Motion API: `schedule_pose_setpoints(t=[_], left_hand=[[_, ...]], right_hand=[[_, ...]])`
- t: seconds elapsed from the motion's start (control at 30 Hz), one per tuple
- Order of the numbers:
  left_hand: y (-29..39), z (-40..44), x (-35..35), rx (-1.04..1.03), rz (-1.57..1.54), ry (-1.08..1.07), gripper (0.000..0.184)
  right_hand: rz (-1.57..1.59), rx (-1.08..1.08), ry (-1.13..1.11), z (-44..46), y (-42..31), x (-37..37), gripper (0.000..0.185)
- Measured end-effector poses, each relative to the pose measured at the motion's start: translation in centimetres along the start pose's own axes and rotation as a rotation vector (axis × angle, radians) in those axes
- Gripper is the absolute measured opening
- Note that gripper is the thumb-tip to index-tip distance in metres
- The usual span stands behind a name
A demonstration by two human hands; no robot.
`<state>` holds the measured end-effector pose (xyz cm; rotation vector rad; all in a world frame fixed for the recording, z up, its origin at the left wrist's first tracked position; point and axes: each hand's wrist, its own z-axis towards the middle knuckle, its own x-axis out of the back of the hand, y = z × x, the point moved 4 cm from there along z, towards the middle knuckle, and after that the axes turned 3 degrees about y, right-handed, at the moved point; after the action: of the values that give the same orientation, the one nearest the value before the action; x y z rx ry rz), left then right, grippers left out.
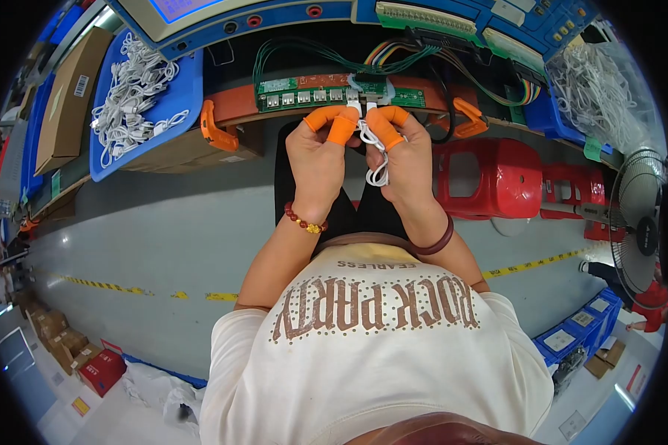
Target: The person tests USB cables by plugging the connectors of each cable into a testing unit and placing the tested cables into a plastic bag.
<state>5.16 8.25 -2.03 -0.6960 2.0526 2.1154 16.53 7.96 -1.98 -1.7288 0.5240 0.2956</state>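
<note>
My left hand [316, 161] and my right hand [410, 157] are side by side at the front edge of a green test board [315, 97]. Orange finger cots cover thumb and forefinger on both. Each hand pinches one white plug end of a bundled white cable [378, 176], whose loops hang below the fingers. The plugs meet the sockets near the board's middle; how deep they sit is hidden. A row of metal USB ports [304, 97] lies left of my fingers.
Behind the board stands a blue tester [274, 28], joined by green and rainbow wires [393, 53]. A blue tray [189, 122] of white cables is at left. Orange clamps [219, 130] grip the bench edge. Red stools [497, 178] and a fan [642, 230] are at right.
</note>
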Motion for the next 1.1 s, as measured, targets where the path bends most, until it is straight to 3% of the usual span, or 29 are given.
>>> schedule_pose_setpoints(t=[0.73, 1.1], left_hand=[[0.0, -0.2, -0.1, 0.029, -0.028, -0.007, 0.012], [0.1, 0.0, -0.2, 0.034, -0.051, -0.022, 0.008]], right_hand=[[0.137, -0.048, 0.036, -0.4, -0.4, -0.7, 0.017], [0.048, -0.028, 0.073, -0.5, -0.4, -1.3, 0.017]])
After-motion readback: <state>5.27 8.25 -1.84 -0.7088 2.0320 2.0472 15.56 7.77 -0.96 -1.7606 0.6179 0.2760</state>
